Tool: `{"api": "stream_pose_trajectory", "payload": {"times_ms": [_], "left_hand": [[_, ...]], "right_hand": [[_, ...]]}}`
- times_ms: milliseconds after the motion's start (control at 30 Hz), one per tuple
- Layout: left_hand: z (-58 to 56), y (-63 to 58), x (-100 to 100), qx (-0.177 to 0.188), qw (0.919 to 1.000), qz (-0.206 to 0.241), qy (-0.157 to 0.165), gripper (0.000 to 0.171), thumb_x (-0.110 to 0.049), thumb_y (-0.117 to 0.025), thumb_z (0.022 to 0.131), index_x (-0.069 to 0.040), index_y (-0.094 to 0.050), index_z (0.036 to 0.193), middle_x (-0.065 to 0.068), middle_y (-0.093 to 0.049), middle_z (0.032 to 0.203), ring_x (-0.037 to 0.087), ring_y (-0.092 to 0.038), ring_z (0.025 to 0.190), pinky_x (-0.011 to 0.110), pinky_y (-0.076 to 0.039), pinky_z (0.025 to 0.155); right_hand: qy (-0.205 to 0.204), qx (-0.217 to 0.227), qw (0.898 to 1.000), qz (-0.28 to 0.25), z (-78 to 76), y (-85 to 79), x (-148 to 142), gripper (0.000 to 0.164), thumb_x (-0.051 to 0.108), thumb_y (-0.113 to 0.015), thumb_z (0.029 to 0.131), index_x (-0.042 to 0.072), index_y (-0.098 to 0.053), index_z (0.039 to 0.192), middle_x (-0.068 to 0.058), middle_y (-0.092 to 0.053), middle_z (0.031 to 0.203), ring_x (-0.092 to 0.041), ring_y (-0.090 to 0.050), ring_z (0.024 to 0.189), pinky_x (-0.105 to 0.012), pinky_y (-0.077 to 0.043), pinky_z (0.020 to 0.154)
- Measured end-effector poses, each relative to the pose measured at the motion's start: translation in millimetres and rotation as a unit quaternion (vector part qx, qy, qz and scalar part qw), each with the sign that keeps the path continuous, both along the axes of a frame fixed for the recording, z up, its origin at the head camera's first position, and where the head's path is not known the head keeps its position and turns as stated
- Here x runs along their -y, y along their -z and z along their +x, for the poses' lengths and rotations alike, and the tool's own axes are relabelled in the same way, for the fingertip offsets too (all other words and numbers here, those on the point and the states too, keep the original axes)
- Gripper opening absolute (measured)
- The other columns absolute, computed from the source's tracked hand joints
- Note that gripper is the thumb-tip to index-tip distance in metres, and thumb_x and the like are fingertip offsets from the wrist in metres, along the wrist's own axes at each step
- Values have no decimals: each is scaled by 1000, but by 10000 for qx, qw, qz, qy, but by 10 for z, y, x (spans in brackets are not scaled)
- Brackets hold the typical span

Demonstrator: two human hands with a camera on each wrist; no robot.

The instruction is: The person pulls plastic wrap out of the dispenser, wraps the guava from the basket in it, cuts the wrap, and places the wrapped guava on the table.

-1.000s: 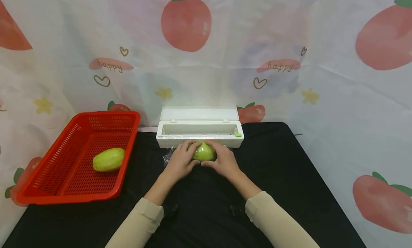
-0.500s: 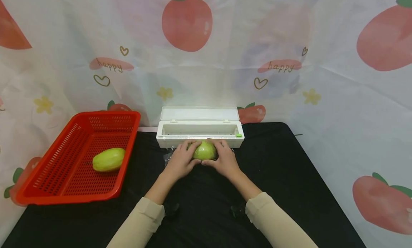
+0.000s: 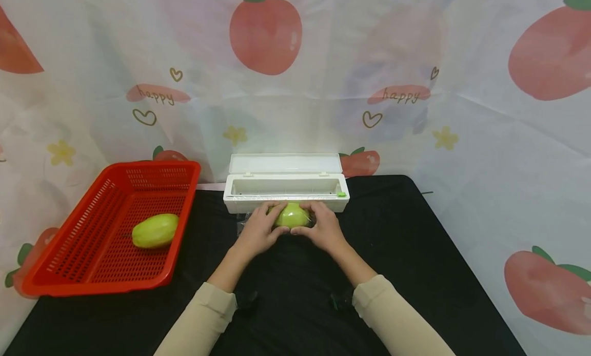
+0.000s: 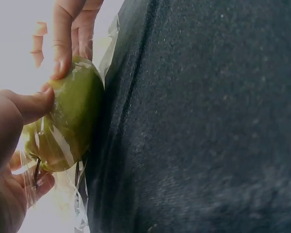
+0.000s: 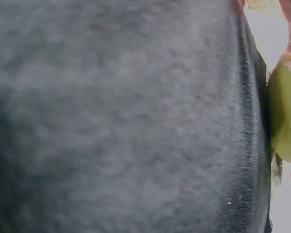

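Note:
A green pear (image 3: 293, 216), wrapped in clear cling film (image 4: 62, 141), sits between both hands just in front of the white box. My left hand (image 3: 260, 231) curves round its left side, thumb at the near side and fingers over the far side. On the opposite side my right hand (image 3: 324, 232) holds it the same way, the two thumbs almost meeting. In the left wrist view a dark stem (image 4: 37, 173) pokes out at the lower end under the film. Loose film sticks out past the left hand. Only part of the pear appears in the right wrist view.
Behind the hands stands a white cling film dispenser (image 3: 286, 206) with its lid raised and a green slider (image 3: 341, 194). At left, a red plastic basket (image 3: 101, 284) holds a yellow-green fruit (image 3: 155, 231). A black cloth (image 3: 415, 274) covers the table; a printed curtain hangs behind.
The pear has turned between the hands: its pointed top showed earlier, and a rounded side shows now. My right fingers have shifted slightly over it. Basket and dispenser stay put.

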State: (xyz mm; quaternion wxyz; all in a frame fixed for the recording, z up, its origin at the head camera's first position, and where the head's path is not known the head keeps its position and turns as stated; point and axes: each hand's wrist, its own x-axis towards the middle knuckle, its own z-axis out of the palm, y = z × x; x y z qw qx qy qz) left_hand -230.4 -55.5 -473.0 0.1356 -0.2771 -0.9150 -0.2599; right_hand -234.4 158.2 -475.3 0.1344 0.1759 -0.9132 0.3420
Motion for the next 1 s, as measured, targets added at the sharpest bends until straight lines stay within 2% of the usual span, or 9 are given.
{"api": "stream_pose_trajectory", "payload": {"times_ms": [167, 367, 500, 633, 733, 800, 900, 1000], "left_hand": [[-7, -17, -1, 230, 9997, -67, -29, 66, -35, -71, 93, -15, -45, 150, 18, -51, 137, 38, -55, 115, 52, -47, 92], [-5, -75, -8, 459, 9989, -73, -87, 64, -36, -69, 94, -14, -46, 150, 20, -53, 137, 39, -56, 117, 54, -47, 94], [-2, -91, -16, 551, 9984, -36, -156, 63, -38, -67, 95, -13, -47, 150, 21, -54, 136, 40, -56, 117, 55, -48, 94], [10, -52, -33, 525, 9984, -73, -174, 63, -39, -64, 97, -14, -43, 152, 21, -51, 138, 40, -55, 116, 55, -47, 94], [40, -20, -57, 296, 9988, -282, -268, 65, -40, -61, 98, -15, -38, 154, 19, -48, 141, 39, -53, 118, 54, -46, 96], [80, -22, -83, -29, 9979, -452, -455, 70, -41, -63, 97, -14, -36, 155, 17, -49, 142, 40, -51, 121, 55, -43, 100], [175, -81, -139, -655, 9925, -566, -860, 77, -41, -72, 91, -13, -38, 154, 15, -52, 144, 41, -46, 129, 56, -39, 106], [267, -168, -222, -1177, 9873, -539, -921, 73, -37, -77, 88, -10, -47, 149, 17, -51, 145, 41, -45, 132, 55, -39, 107]], "right_hand": [[-33, 296, 9996, -20, -6, -48, -9, 69, 41, -89, 70, 10, -64, 126, -9, -63, 118, -24, -62, 104, -40, -55, 87], [-90, 711, 9973, -137, -35, -104, -26, 66, 42, -87, 73, 12, -64, 127, -7, -66, 118, -22, -66, 98, -39, -56, 83], [-183, 821, 9958, -360, -48, -126, -30, 62, 38, -88, 75, 11, -65, 127, -7, -68, 117, -23, -69, 96, -39, -57, 81], [-155, 880, 9953, -375, -43, -102, -37, 64, 39, -87, 75, 13, -65, 129, -8, -66, 118, -23, -68, 95, -39, -57, 81], [-141, 767, 9963, -357, -37, -80, -43, 65, 39, -88, 74, 14, -64, 130, -8, -64, 118, -23, -66, 95, -40, -56, 82], [-162, 613, 9973, -371, -28, -74, -48, 65, 38, -89, 73, 14, -65, 129, -7, -64, 119, -24, -65, 98, -41, -55, 84], [-188, 471, 9981, -339, -11, -69, -56, 66, 38, -89, 73, 13, -65, 129, -6, -66, 121, -23, -65, 104, -42, -54, 88], [-166, 357, 9990, -202, 0, -73, -63, 67, 40, -89, 72, 12, -66, 129, -6, -67, 123, -24, -65, 107, -43, -54, 90]]}}
